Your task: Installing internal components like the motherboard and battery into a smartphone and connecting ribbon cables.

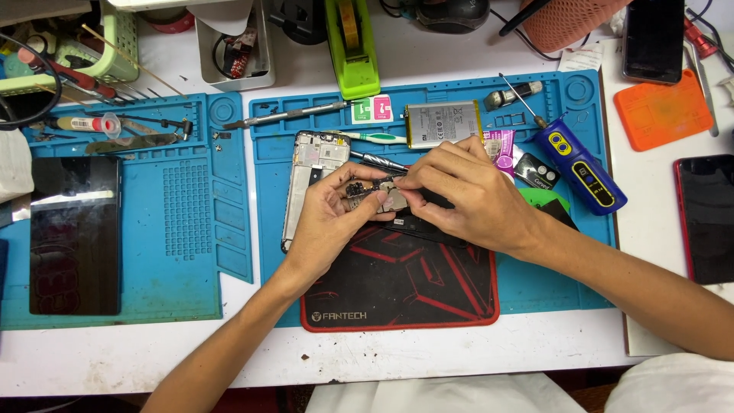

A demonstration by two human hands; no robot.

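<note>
L hand [329, 218] + R hand [459, 195] both pinch small circuit board [378, 197], held up over black pad [405, 283] on blue mat [535, 283]. Phone frame [310, 180] just left of hands. Battery [443, 122] behind. White bin [233, 50] at back holds dark bits, can't tell what. Green basket [115, 38] far left w/ tools.

— Bright, even overhead light across the white table [459, 356]; how do the shadows fall?

— Soft and short, pooling under the hands on the black mat [397, 283].

— Any glare?

— Pale reflections streak the dark tablet [74, 233] at left. Focus holds sharp centrally; far corners bend slightly and soften.
</note>
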